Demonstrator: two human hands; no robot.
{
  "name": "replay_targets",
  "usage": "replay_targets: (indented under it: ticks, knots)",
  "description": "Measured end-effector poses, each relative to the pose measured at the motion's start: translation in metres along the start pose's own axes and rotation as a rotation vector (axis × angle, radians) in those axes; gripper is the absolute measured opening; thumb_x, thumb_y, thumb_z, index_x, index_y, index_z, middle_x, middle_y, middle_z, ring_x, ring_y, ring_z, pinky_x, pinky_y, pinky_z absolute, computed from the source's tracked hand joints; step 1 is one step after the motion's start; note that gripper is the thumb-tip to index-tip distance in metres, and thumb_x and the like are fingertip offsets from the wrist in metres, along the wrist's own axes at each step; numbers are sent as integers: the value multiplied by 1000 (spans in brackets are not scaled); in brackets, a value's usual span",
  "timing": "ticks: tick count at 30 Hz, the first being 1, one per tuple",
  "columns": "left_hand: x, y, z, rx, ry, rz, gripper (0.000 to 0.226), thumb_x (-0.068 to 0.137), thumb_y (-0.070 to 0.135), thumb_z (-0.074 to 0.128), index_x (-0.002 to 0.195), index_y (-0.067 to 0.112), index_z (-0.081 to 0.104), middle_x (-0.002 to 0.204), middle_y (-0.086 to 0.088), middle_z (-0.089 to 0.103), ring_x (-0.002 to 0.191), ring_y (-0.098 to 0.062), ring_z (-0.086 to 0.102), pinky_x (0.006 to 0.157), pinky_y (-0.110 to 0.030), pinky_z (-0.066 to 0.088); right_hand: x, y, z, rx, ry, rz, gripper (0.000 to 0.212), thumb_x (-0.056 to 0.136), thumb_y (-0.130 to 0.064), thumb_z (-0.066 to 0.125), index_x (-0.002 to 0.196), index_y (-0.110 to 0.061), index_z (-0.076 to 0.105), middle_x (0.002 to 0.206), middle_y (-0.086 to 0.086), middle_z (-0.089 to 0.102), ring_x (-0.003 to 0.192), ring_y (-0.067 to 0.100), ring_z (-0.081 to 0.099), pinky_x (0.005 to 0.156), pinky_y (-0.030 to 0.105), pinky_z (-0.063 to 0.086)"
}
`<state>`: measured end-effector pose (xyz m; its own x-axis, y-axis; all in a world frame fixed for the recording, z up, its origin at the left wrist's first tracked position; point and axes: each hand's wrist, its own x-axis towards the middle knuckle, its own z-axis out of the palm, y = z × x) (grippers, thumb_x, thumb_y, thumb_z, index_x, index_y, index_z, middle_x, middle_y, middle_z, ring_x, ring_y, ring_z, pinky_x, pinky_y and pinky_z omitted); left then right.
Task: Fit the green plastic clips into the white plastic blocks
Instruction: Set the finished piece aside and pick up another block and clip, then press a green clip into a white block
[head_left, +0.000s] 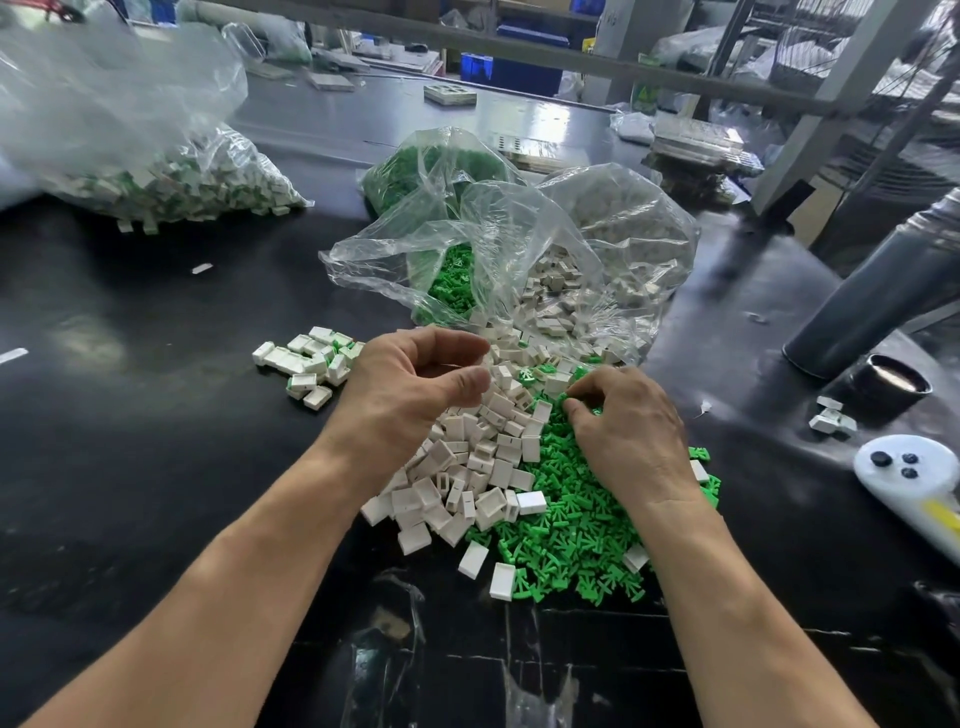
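Observation:
A heap of white plastic blocks (467, 467) spills from a clear bag (597, 234) onto the black table (156, 441). Beside it on the right lies a heap of green plastic clips (571, 530). My left hand (410, 384) hovers over the top of the white heap, fingers curved, thumb and fingers apart, nothing visible between them. My right hand (628, 441) rests on the green heap, its fingertips curled down and pinching a green clip (563, 399) at the pile's upper edge. A small cluster of blocks with green fitted in them (317, 364) lies left of my left hand.
A second open bag of green clips (447, 280) and another behind it (410, 166) stand at the back. A big bag of blocks (171, 182) lies far left. At right are a grey cylinder (883, 291), a black cup (891, 384), a white controller (909, 467) and loose blocks (831, 418).

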<state>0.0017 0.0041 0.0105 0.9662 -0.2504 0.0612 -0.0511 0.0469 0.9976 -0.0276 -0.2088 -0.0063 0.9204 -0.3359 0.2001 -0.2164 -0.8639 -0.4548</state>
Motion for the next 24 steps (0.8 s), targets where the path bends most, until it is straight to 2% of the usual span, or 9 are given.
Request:
replay_targets:
  ticks: [2, 7, 12, 16, 20, 24]
  knots:
    - [0, 0, 3, -19, -8, 4, 30, 81, 6, 82, 109, 12, 75, 98, -3, 79, 89, -20, 77, 79, -22, 60, -1, 0, 0, 30, 21, -10, 10, 96, -32, 71, 103, -25, 73, 100, -6, 61, 103, 19, 57, 94, 32, 43]
    - [-1, 0, 6, -68, -45, 27, 31, 78, 5, 81, 109, 9, 73, 105, -8, 78, 96, -32, 75, 86, -38, 63, -8, -5, -5, 144, 73, -32, 6, 97, -31, 71, 101, -27, 70, 91, -11, 64, 91, 12, 60, 84, 25, 38]
    - [-2, -1, 9, -94, -59, 74, 31, 77, 8, 78, 107, 14, 72, 100, -5, 78, 94, -29, 75, 83, -35, 63, -14, -9, -8, 229, 56, -59, 5, 98, -28, 69, 104, -29, 67, 95, -9, 68, 87, 9, 64, 81, 25, 49]
    - [-2, -3, 12, -88, -65, 79, 32, 83, -4, 76, 110, 13, 72, 98, -1, 78, 93, -19, 75, 84, -28, 61, -15, -9, -8, 254, 56, -64, 7, 99, -26, 68, 107, -27, 68, 94, -10, 68, 82, 3, 62, 83, 26, 54]
    - [-3, -3, 14, -53, -66, 89, 31, 84, -5, 76, 110, 11, 72, 92, 3, 77, 86, -13, 73, 82, -24, 60, -15, -6, -8, 295, 77, -77, 5, 98, -27, 69, 102, -28, 71, 88, -20, 61, 81, -6, 55, 75, 22, 47]
    - [-3, -4, 14, -31, -64, 107, 29, 83, 3, 79, 109, 11, 71, 91, -1, 77, 81, -16, 73, 80, -26, 61, -15, -6, -7, 370, 103, -87, 4, 97, -26, 72, 99, -29, 73, 90, -18, 68, 82, -5, 59, 70, 13, 41]
